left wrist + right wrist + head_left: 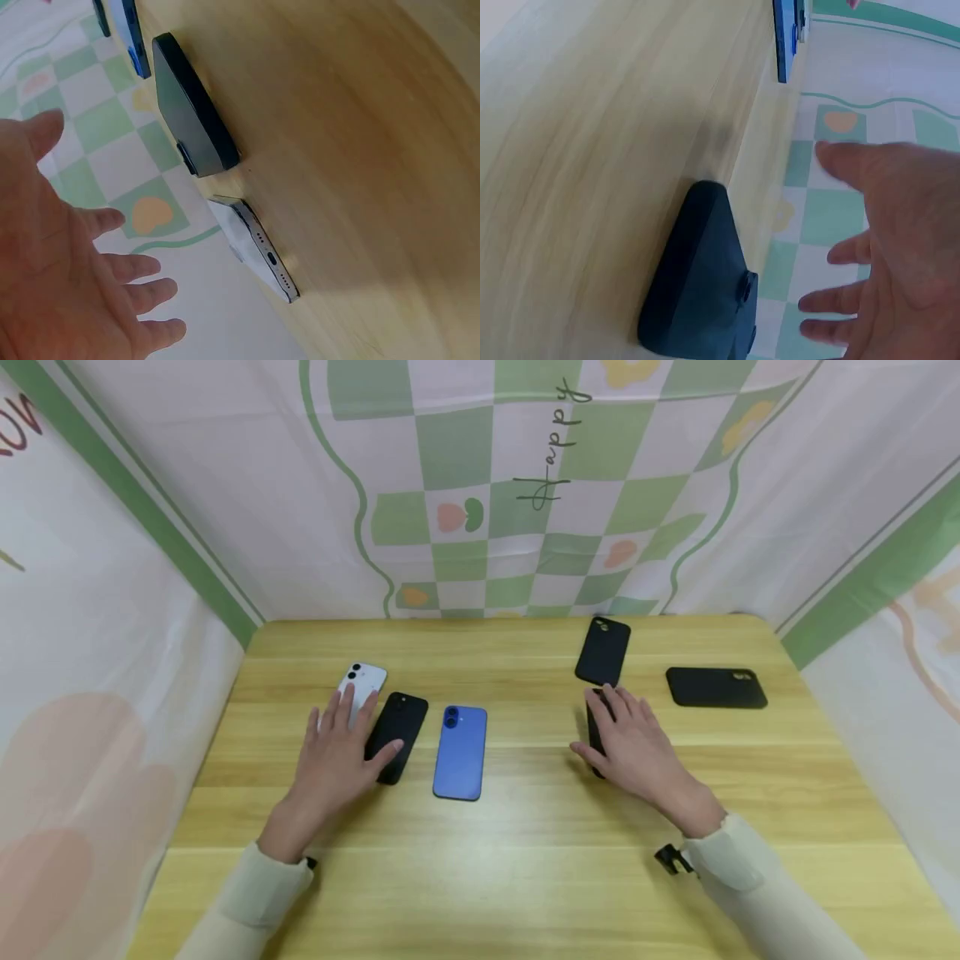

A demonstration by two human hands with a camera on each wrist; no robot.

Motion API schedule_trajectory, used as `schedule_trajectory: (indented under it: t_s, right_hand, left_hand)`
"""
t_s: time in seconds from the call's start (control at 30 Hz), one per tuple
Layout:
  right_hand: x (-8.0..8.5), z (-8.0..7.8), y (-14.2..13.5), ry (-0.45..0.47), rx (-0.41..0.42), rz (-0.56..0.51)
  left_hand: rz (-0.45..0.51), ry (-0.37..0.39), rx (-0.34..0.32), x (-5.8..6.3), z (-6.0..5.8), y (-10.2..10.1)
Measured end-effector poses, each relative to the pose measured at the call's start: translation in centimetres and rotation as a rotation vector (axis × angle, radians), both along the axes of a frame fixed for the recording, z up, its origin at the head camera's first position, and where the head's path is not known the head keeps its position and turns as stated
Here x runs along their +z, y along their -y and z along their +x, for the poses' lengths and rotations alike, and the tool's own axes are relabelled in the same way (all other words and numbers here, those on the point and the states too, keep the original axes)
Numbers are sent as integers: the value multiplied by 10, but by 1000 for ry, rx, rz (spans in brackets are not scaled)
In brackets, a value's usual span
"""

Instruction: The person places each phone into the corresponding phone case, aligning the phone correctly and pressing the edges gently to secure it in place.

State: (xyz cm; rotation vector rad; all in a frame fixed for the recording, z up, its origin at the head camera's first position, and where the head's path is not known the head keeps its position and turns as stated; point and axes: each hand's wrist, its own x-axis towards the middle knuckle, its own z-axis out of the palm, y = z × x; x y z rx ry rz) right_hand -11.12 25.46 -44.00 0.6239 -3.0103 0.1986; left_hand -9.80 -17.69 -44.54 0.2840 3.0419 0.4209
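Observation:
My left hand (pixel 335 770) is held over the left side of the table with its fingers spread and nothing in its grasp. Below it lie a white phone (pixel 367 675) and a black phone (pixel 402 720), both partly covered in the head view. The left wrist view shows the palm (pixel 52 270) apart from the white phone (pixel 255 247) and the black phone (pixel 191 112). My right hand (pixel 641 756), fingers extended, is over a black phone case (pixel 595 739) and hides most of it. In the right wrist view, a gap separates its fingers from that case (pixel 705 277).
A blue phone (pixel 461 756) lies camera side up between the hands. Two more black phone cases rest at the right, one near the back edge (pixel 602 653) and one sideways (pixel 715 687). Patterned cloth (pixel 517 560) hangs behind the wooden table (pixel 465 877).

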Motion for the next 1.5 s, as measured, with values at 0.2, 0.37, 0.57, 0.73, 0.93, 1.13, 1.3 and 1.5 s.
schedule_trajectory:
  t_s: [0.2, 0.37, 0.57, 0.73, 0.93, 1.13, 1.3, 1.5]
  right_hand:
    - [-2, 1, -10, 9, -152, -52]
    - [-2, 0, -18, 59, -265, -86]
    - [-2, -3, -26, 96, -294, -57]
    - [-6, -5, -30, 184, -336, -37]
    - [-10, -7, -31, 200, -351, -27]
    - [-16, -9, -28, 208, -343, -5]
    - [-19, -10, -25, 187, -324, -17]
    - [-20, -12, -24, 182, -324, -53]
  left_hand:
    - [23, -25, 61, 6, -3, 9]
    - [76, -58, 146, 5, -11, 22]
    - [92, 33, 232, -4, -26, 40]
    - [82, 147, 238, -7, -35, 47]
    - [85, 210, 243, -10, -45, 45]
    - [74, 255, 252, -14, -52, 41]
    - [38, 243, 254, -13, -55, 39]
    - [16, 223, 251, -13, -58, 36]
